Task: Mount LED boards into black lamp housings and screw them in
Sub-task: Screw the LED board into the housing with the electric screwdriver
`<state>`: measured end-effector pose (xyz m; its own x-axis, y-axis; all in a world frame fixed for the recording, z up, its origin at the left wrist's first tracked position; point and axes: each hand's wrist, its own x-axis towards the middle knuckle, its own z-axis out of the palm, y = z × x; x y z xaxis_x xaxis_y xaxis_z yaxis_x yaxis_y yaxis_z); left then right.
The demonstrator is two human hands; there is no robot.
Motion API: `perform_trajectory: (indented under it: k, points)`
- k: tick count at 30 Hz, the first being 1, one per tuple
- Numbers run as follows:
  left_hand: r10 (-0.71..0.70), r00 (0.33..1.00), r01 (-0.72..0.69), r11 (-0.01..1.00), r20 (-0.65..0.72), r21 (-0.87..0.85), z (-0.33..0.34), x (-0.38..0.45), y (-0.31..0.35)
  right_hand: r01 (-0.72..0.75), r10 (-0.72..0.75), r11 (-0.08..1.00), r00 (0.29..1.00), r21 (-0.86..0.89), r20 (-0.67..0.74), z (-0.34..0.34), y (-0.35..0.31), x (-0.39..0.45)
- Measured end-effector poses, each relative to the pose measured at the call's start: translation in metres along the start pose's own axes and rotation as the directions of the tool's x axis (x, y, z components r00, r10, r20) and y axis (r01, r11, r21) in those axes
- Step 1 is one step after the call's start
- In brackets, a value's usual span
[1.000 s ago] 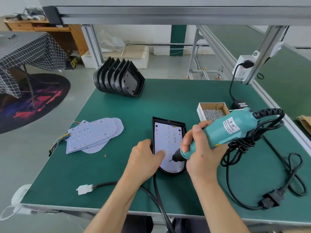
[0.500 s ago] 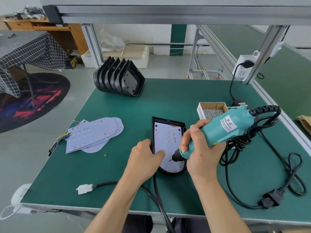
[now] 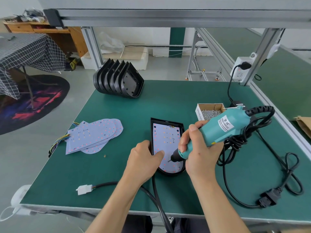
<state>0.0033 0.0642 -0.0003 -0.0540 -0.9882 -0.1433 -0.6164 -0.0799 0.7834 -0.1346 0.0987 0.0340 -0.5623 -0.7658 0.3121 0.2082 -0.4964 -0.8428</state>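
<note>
A black lamp housing (image 3: 180,126) lies flat mid-table with a pale LED board (image 3: 165,137) seated inside it. My left hand (image 3: 144,159) grips the housing's left rim, and its thumb presses on the board. My right hand (image 3: 198,152) grips a teal electric screwdriver (image 3: 218,128), tilted down to the left. The bit tip touches a screw on the lower part of the board (image 3: 168,161). A fanned pile of spare LED boards (image 3: 94,136) with coloured wires lies at the left. Empty black housings (image 3: 117,81) stand stacked at the back.
An open cardboard box of screws (image 3: 210,110) sits right of the housing, behind the driver. The driver's black cord (image 3: 286,167) loops over the right side to a plug. A black cable with a white connector (image 3: 84,189) lies near the front edge.
The rear of the screwdriver has tipped up and back a little while its tip stays on the board. My left hand has kept its place.
</note>
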Motion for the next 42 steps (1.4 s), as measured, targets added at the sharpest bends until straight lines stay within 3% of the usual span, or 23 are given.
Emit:
perform_trajectory:
  k: [7, 13, 16, 18, 20, 22, 25, 28, 31, 34, 37, 42]
  points:
    - [0.005, 1.000, -0.005, 1.000, 0.008, 0.011, -0.001, 0.001, 0.001, 0.023, -0.026, 0.999, 0.995, 0.033, 0.092, -0.003, -0.008, 0.002]
    - [0.006, 0.999, -0.007, 1.000, 0.040, 0.023, -0.003, 0.004, -0.004, 0.075, -0.065, 0.978, 0.996, 0.193, -0.055, -0.012, -0.038, 0.015]
    - [-0.035, 0.999, 0.034, 0.999, 0.040, 0.016, -0.010, 0.002, -0.003, 0.022, 0.015, 0.962, 0.991, 0.271, -0.134, -0.037, -0.045, 0.017]
    - [-0.027, 0.999, 0.030, 0.996, -0.037, 0.088, -0.016, 0.002, 0.000, -0.033, 0.091, 0.945, 0.982, 0.326, -0.163, -0.057, -0.041, 0.013]
    - [0.077, 0.982, -0.055, 0.991, -0.175, 0.122, -0.021, 0.004, 0.008, -0.063, 0.154, 0.916, 0.967, 0.396, -0.203, -0.077, -0.033, 0.008]
    - [0.274, 0.936, -0.258, 0.961, -0.220, 0.096, -0.022, 0.008, 0.024, -0.084, 0.195, 0.899, 0.956, 0.429, -0.220, -0.092, -0.026, 0.004]
    - [0.511, 0.858, -0.508, 0.859, -0.054, 0.067, -0.007, 0.017, 0.064, -0.101, 0.205, 0.903, 0.955, 0.417, -0.213, -0.103, -0.016, 0.000]
    - [0.633, 0.747, -0.663, 0.733, 0.202, 0.152, 0.029, 0.034, 0.106, -0.103, 0.196, 0.908, 0.961, 0.407, -0.195, -0.102, -0.010, -0.004]
    - [0.630, 0.669, -0.737, 0.630, 0.394, 0.246, 0.069, 0.050, 0.141, -0.091, 0.203, 0.899, 0.953, 0.429, -0.223, -0.102, -0.006, -0.004]
    - [0.620, 0.599, -0.798, 0.411, 0.507, 0.441, 0.098, 0.061, 0.164, -0.096, 0.226, 0.889, 0.942, 0.447, -0.248, -0.103, -0.009, -0.001]
    - [0.551, 0.605, -0.778, 0.257, 0.574, 0.573, 0.112, 0.064, 0.174, -0.098, 0.240, 0.879, 0.937, 0.468, -0.254, -0.102, -0.010, -0.001]
    - [0.511, 0.583, -0.777, 0.122, 0.632, 0.618, 0.121, 0.067, 0.170, -0.091, 0.234, 0.877, 0.939, 0.471, -0.254, -0.103, -0.009, -0.003]
